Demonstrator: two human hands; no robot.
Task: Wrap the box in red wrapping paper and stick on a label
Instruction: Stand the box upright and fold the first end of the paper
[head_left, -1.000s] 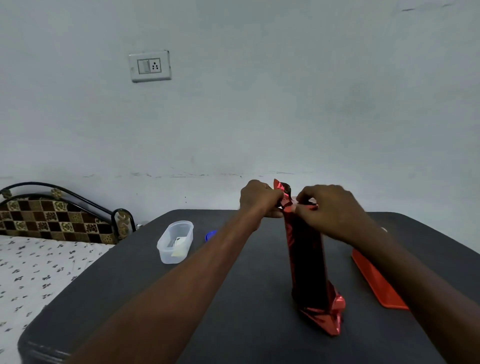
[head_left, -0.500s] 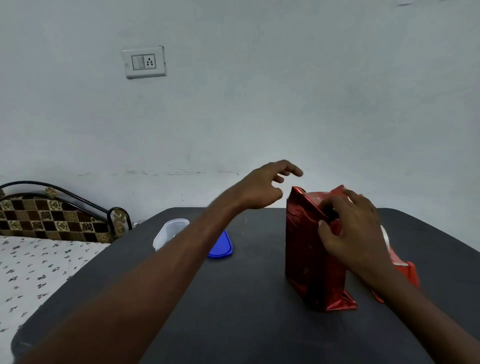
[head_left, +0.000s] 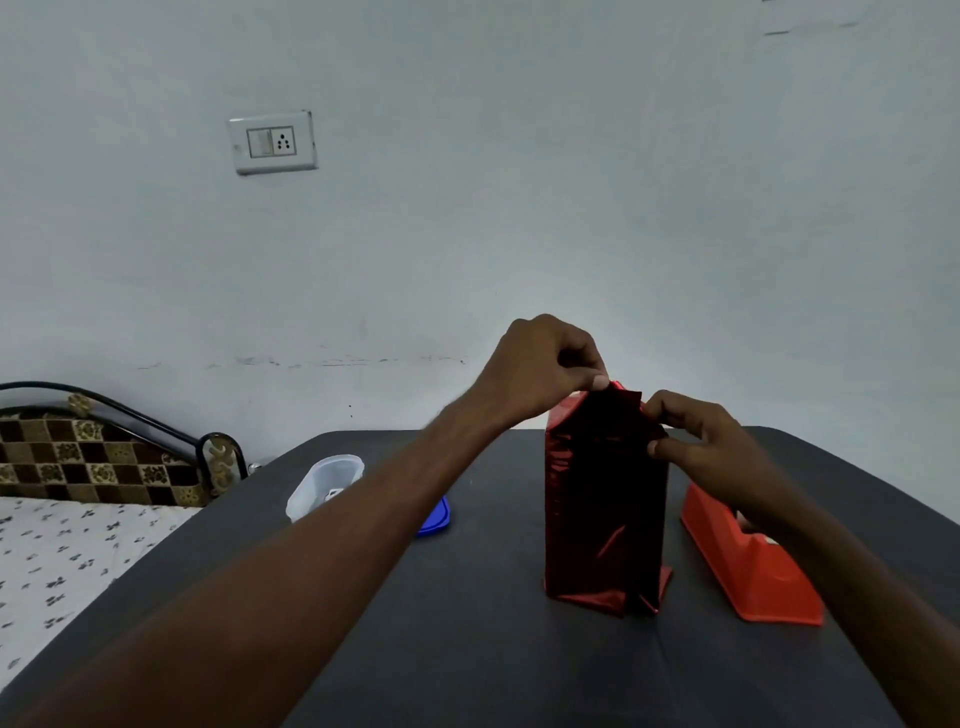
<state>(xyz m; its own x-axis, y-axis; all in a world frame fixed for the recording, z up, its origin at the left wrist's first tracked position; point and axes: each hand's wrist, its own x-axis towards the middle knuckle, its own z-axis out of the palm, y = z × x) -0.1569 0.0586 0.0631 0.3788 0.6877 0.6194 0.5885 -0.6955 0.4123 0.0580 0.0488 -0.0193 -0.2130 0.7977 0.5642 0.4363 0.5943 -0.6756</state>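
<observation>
Red metallic wrapping paper (head_left: 602, 499) covers one tall box, standing upright on end on the dark grey table (head_left: 467, 649), right of centre and nearer the far edge than the near one; the paper's top end is open and stands up in loose flaps, and its bottom end is folded under against the tabletop. Left hand (head_left: 540, 364): above the top left corner of the box, thumb and fingers pinching the upper paper flap. Right hand (head_left: 701, 441): at the top right corner, fingers curled, pinching the paper edge there. Orange-red tape dispenser (head_left: 753, 566): on the table just right of the box, partly behind the right forearm. Clear plastic container (head_left: 324, 486): near the far left edge of the table, a small white item inside. Blue lid (head_left: 434, 517): flat on the table beside the container, mostly hidden by the left forearm.
</observation>
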